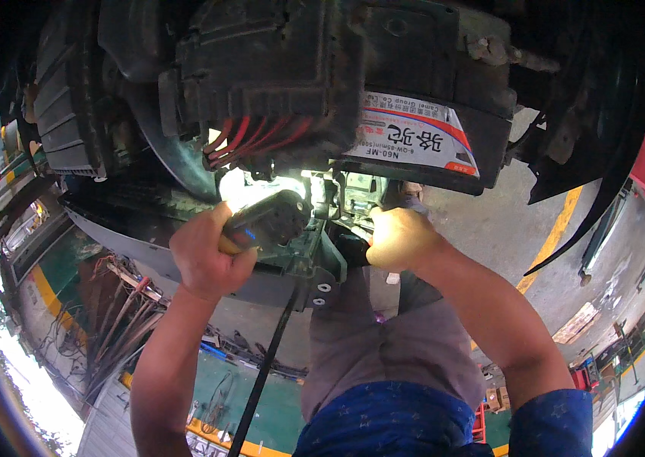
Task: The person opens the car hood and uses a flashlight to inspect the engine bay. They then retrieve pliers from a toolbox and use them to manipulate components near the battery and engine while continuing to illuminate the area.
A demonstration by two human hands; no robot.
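Note:
My left hand [212, 255] is closed around a black work light [273, 221] with some yellow at its grip and a small blue display. Its bright beam falls on the parts just beyond it, under a bundle of red cables [261, 141]. My right hand [402, 240] is closed beside the metal front frame [326, 255] of a vehicle's engine bay, its fingers at the lit gap. What those fingers grip, if anything, is too hidden and overlit to name.
A black car battery [482, 107] with a white and red label sits above my right hand. A dark plastic box [261, 61] stands over the cables. A thin black rod [265, 373] slants down between my forearms. A dark curved panel [604, 198] hangs at right.

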